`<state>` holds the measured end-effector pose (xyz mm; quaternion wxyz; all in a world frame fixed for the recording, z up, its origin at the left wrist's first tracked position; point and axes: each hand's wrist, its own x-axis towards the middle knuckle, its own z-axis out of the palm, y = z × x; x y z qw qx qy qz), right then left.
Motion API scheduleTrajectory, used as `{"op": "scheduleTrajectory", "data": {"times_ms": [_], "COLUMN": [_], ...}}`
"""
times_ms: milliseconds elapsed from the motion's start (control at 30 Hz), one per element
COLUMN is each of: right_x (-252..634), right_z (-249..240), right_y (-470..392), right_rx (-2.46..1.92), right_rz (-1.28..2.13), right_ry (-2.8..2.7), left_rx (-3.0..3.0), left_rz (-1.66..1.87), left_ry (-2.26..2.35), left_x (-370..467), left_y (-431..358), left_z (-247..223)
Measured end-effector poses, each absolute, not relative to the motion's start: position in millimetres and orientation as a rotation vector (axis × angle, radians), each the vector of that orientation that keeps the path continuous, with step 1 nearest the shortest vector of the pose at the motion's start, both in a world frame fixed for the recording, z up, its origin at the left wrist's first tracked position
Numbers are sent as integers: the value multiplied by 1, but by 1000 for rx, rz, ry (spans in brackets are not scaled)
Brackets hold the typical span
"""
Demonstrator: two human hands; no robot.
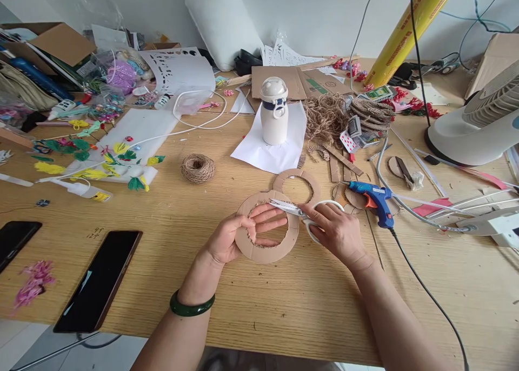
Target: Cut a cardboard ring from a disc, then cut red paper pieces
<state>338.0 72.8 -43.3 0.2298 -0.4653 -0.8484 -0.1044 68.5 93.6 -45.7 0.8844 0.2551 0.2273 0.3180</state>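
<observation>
"Wood grain first: what's the biggest thing?"

"The table (243,311), spread beneath everything. Take the held cardboard ring as the clock's centre: a white fan (474,117) stands at two o'clock."

"And at twelve?"

"A lidded white bottle (274,125), upright on a sheet of paper."

"The hands?"

"The left hand (231,238) sits at nine. Its thumb is on the rim and its fingers are spread behind, showing through the hole. The right hand (338,227), at three, is curled around the scissor handles."

"So the cardboard ring (267,256)?"

"In the left hand's pinch, above the table's near part, with a ragged inner edge. A smaller ring (297,172) lies at one o'clock."

"The scissors (300,212)?"

"Their blades cross the ring's upper opening, pointing left. They look slightly parted, though they're too small to be sure."

"Anything smaller?"

"A blue glue gun (376,199) near three, then a twine ball (198,169) at ten."
</observation>
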Motion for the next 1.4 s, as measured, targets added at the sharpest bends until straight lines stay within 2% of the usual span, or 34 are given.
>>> {"op": "scheduleTrajectory", "data": {"times_ms": [1400], "right_x": [340], "right_z": [-47], "right_y": [75], "right_rx": [-1263], "right_rz": [-241], "right_ry": [-2364], "left_rx": [480], "left_rz": [614], "left_ry": [481], "left_x": [66], "left_y": [92], "left_z": [-47]}}
